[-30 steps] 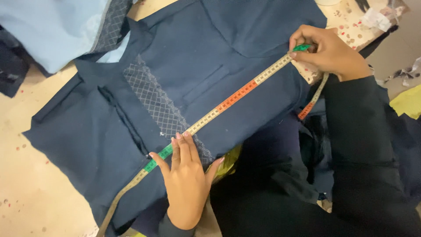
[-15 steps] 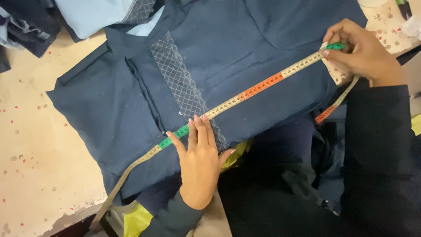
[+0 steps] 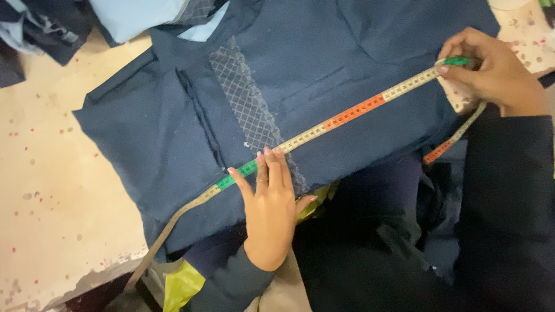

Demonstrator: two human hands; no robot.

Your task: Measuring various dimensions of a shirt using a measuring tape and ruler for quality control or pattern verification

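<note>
Left hand [image 3: 269, 208] flat, pinning measuring tape [image 3: 347, 115] across navy garment [image 3: 324, 69]; right hand [image 3: 494, 72] pinching tape's end at garment's edge. Risk: slack or skewed tape if fingertips slide on fabric.

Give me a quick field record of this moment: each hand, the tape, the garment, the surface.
left hand: fingers flat, pressing the measuring tape onto the dark blue garment
right hand: pinching the tape's green end at the garment's edge
measuring tape: stretched straight between both hands, slack trailing off past each
garment: spread flat, patterned grey placket down its middle
surface: speckled beige table
nearby: light blue cloth at top
</note>
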